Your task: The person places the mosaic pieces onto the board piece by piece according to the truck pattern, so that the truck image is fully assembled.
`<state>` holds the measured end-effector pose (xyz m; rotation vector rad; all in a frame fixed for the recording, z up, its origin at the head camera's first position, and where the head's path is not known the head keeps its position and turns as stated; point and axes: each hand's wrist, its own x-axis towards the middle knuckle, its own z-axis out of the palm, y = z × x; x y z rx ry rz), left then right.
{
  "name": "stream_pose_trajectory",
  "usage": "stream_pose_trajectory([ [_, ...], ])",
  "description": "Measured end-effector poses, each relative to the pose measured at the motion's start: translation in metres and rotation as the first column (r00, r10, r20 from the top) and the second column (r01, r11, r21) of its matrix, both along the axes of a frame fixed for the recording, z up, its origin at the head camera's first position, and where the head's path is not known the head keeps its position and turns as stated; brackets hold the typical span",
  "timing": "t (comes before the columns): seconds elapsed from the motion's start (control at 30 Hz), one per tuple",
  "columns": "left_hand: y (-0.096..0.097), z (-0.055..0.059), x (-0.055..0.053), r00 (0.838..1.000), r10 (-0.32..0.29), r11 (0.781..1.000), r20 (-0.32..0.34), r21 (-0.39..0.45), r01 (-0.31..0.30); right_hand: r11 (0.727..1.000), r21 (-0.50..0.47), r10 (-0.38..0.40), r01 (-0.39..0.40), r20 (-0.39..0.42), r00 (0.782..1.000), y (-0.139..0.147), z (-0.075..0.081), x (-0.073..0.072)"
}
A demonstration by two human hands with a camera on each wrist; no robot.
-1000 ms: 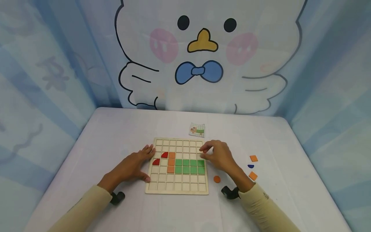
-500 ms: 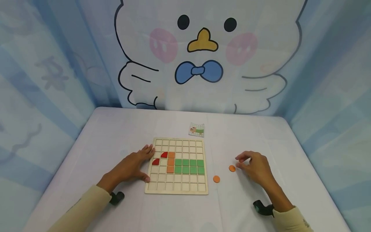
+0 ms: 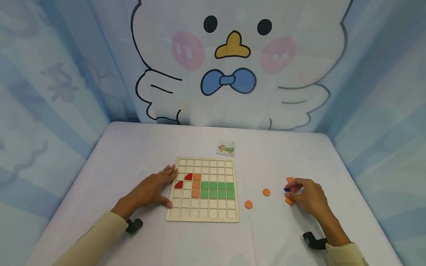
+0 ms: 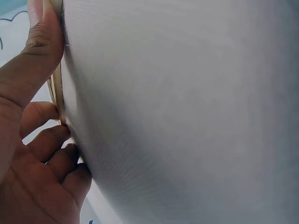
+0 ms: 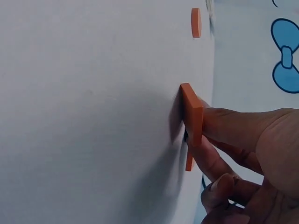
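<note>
My left hand [image 3: 154, 190] rests spread along the left edge of a wooden grid board [image 3: 203, 217]; in the left wrist view its thumb [image 4: 39, 44] and fingertips touch the board's side. The board carries two red quarter-round tiles [image 3: 178, 184], a column of orange square tiles [image 3: 196, 184] and a block of green square tiles [image 3: 217, 190]. At the right, my right hand [image 3: 309, 195] pinches a small blue half-round tile [image 3: 286, 189] between thumb and index finger. Loose orange square tiles lie on both sides of it, the nearer one [image 5: 192, 114] large beside the thumb.
Two orange round tiles [image 3: 266, 192] lie on the white table [image 3: 199, 244] between the board and my right hand. A small picture card [image 3: 226, 147] lies behind the board. Curtains [image 3: 40, 111] with a cartoon bird surround the table's back and sides.
My right hand has moved from the board's right edge to the loose tiles farther right. A second orange round tile now lies on the table. The left hand stays at the board.
</note>
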<state>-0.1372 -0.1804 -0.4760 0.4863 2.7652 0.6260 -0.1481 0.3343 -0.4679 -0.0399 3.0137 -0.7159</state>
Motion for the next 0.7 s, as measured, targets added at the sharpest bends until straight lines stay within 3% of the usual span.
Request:
stream_pose_trajectory([
  [0.33, 0.001, 0.000, -0.001, 1.000, -0.002, 1.000, 0.000, -0.005, 0.002, 0.999, 0.045, -0.003, -0.001, 0.090, 0.996, 0.003, 0.007, -0.011],
  [0.7, 0.000, 0.001, -0.001, 1.000, 0.001, 1.000, 0.006, -0.007, -0.001, 0.995, 0.052, 0.082, -0.082, 0.000, 0.997, -0.010, 0.003, -0.009],
])
